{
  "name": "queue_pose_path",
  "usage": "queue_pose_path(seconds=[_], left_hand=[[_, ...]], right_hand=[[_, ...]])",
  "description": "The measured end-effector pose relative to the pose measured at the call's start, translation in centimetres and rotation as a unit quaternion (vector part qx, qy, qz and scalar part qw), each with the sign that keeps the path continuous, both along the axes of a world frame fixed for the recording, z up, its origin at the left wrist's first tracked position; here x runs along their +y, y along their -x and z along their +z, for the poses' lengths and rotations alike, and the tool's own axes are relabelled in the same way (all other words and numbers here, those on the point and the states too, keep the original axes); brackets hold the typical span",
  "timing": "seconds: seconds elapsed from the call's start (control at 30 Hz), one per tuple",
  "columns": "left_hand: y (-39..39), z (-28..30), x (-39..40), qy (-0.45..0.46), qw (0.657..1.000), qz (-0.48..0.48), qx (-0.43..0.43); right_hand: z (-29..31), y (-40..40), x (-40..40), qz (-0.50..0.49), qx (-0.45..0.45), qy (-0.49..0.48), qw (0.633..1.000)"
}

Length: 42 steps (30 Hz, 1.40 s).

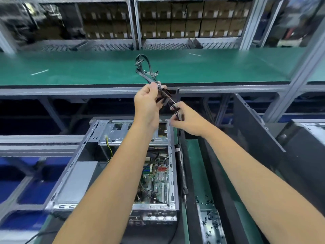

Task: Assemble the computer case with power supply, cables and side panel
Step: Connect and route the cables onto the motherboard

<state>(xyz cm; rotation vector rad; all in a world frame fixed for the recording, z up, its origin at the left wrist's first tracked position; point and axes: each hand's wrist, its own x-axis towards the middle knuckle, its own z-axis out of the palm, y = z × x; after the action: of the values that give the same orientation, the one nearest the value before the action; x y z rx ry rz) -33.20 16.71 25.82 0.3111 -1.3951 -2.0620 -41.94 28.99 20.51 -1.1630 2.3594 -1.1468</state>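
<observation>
An open silver computer case [91, 166] lies flat below me, its green motherboard [156, 180] showing on the right and a grey power supply [77, 182] on the left. Above the case I hold up a bundle of black cables [146, 71]. My left hand [147, 106] grips the bundle near its middle. My right hand [188, 120] pinches a black connector at the bundle's lower end. A dark side panel [255, 127] leans upright to the right of the case.
A screwdriver [184, 189] lies beside the case's right wall. A metal tray [211, 226] with several small black screws sits at the lower right. A green shelf [70, 67] runs across behind, with boxes above. Another dark case [306, 143] stands at the far right.
</observation>
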Motion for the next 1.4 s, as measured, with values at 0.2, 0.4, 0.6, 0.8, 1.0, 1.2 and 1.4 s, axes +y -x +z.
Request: queue_pose_path(seconds=[0.2,0.4,0.6,0.8,1.0,1.2,1.4], left_hand=[[-1.1,-2.0,-0.2,-0.013,0.999,0.003,-0.039],[-2.0,-5.5,-1.3,-0.044,0.994,0.002,-0.097],[-1.9,-5.6,-2.9,0.031,0.995,0.021,-0.096],[-3.3,-4.9,-7.2,0.121,0.989,0.009,-0.08],[-6.3,-6.5,-13.0,0.158,0.981,-0.04,-0.104],[-8.4,-9.0,-15.3,0.055,0.983,-0.081,-0.153],[-9.4,-11.1,-16.0,-0.038,0.985,-0.137,-0.102]], right_hand=[[-4.7,0.6,0.7,-0.136,-0.034,-0.027,0.99],[-4.0,1.0,1.0,-0.226,0.037,0.06,0.972],[-2.1,-1.2,-1.7,-0.117,0.049,0.059,0.99],[-2.2,-3.9,-6.4,-0.019,0.008,0.016,1.0],[-4.3,-7.3,-10.6,0.082,-0.125,-0.102,0.983],[-6.9,-9.2,-11.6,0.087,-0.205,-0.183,0.957],[-8.2,-9.4,-10.2,0.005,-0.219,-0.137,0.966]])
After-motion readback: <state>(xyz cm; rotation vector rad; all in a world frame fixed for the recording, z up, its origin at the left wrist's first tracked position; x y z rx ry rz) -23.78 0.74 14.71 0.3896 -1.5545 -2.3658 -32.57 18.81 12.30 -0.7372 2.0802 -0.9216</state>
